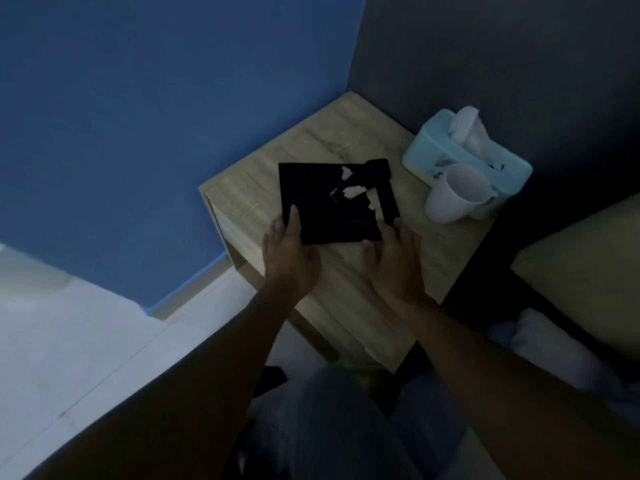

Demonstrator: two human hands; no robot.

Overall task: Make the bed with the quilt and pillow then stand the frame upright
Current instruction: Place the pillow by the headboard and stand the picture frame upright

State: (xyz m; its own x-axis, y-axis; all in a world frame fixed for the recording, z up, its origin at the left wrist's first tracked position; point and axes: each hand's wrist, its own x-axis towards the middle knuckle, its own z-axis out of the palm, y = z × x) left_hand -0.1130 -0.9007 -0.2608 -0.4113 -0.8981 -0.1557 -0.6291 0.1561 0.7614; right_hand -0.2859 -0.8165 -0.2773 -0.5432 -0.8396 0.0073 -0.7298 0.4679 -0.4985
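Note:
A black frame (322, 206) lies flat or nearly flat on the wooden bedside table (363, 285). My left hand (291, 254) grips its near left corner, thumb on top. At the near right corner, my right hand (394, 261) holds the edge with its fingers along the side. Part of the bed (588, 271) with a yellowish cover shows at the right edge, and something white, maybe a pillow or the quilt (554, 344), lies below it.
A light blue tissue box (460, 150) and a white cup (453, 192) lying on its side sit at the table's far right. A blue wall stands to the left, a dark wall behind. Pale floor lies at lower left.

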